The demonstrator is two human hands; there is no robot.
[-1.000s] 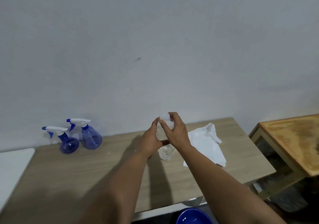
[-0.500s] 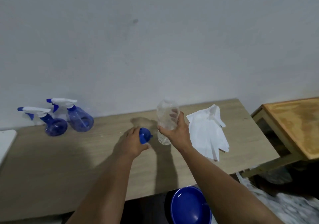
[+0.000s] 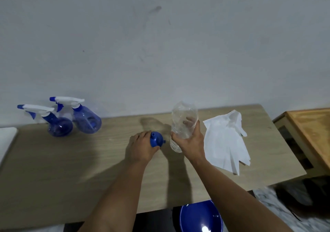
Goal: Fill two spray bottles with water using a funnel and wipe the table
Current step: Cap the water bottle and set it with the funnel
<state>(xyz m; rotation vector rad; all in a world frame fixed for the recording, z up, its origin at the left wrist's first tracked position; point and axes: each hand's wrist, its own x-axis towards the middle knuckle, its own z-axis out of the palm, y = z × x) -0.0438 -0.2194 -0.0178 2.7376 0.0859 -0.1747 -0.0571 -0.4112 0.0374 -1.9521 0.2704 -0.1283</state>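
Observation:
Two blue spray bottles with white trigger heads stand at the back left of the wooden table (image 3: 53,169): the left spray bottle (image 3: 57,126) and the right spray bottle (image 3: 87,119) touch each other. My left hand (image 3: 141,147) is shut on a small blue funnel (image 3: 156,139) resting on the table at the middle. Just right of it, my right hand (image 3: 191,140) grips a clear plastic water bottle (image 3: 184,122) that stands upright on the table. A white cloth (image 3: 226,140) lies spread to the right of the bottle.
A blue round basin (image 3: 200,217) sits below the table's near edge. A second wooden table (image 3: 310,130) stands at the right. A white board (image 3: 5,138) lies at the table's left end. A grey wall rises right behind the table.
Both hands were together at the clear bottle's top. Since then my left hand has come down to the table holding the blue funnel, while my right hand slid lower on the bottle.

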